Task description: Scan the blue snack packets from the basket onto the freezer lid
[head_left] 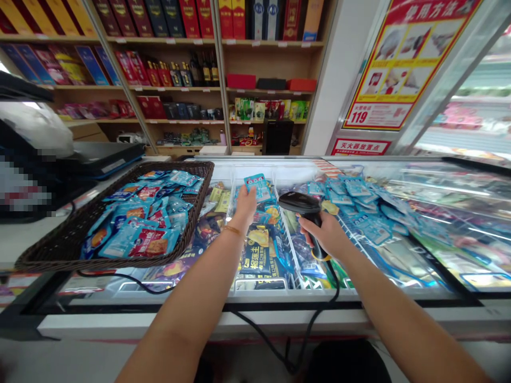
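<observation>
My left hand grips a small blue snack packet by its near left edge, above the chest freezer. A black barcode scanner is in my right hand, my fingers wrapped round its handle and its head turned toward the packet. To the left, a dark brown wicker basket holds many blue and red snack packets. On the right, a pile of similar blue packets lies on the freezer's glass top.
Under the glass, white wire dividers separate frozen packages. The scanner's black cable loops down over the freezer's front edge. Dark checkout equipment stands beyond the basket at left. Shelves with boxes and bottles line the back wall.
</observation>
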`<state>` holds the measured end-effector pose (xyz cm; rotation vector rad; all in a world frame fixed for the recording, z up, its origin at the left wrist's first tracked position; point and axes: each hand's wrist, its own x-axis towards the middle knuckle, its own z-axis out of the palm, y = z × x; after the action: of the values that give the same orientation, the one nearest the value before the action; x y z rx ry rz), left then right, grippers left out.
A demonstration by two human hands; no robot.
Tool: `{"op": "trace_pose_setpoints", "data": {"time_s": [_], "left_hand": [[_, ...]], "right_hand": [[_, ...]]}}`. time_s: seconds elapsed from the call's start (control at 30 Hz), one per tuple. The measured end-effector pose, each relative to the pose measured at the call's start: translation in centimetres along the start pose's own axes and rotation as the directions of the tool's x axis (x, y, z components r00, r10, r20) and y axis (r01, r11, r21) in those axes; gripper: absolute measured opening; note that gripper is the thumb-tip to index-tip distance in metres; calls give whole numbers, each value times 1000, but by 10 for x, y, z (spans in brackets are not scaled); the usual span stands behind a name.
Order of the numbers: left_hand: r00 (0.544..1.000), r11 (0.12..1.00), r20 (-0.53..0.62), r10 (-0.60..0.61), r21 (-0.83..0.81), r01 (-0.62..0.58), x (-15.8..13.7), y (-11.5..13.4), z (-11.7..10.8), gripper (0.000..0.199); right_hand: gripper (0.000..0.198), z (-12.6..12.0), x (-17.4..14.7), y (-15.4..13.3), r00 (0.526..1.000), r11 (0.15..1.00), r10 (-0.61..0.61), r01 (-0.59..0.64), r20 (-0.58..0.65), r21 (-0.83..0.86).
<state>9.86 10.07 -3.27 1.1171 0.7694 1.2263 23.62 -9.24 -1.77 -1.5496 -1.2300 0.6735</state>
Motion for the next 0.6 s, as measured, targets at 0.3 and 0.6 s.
{"op": "trace_pose_setpoints", "data": {"time_s": [0.3,0.6], "left_hand": [[991,992,57,120,30,-122,-7,2,3,21],[1000,999,12,23,-41,-22,-13,5,4,17]], "right_hand": [[28,5,-6,-14,1000,1000,-17,17,15,6],[25,5,-5,-15,999,999,-31,32,3,-20]]}}
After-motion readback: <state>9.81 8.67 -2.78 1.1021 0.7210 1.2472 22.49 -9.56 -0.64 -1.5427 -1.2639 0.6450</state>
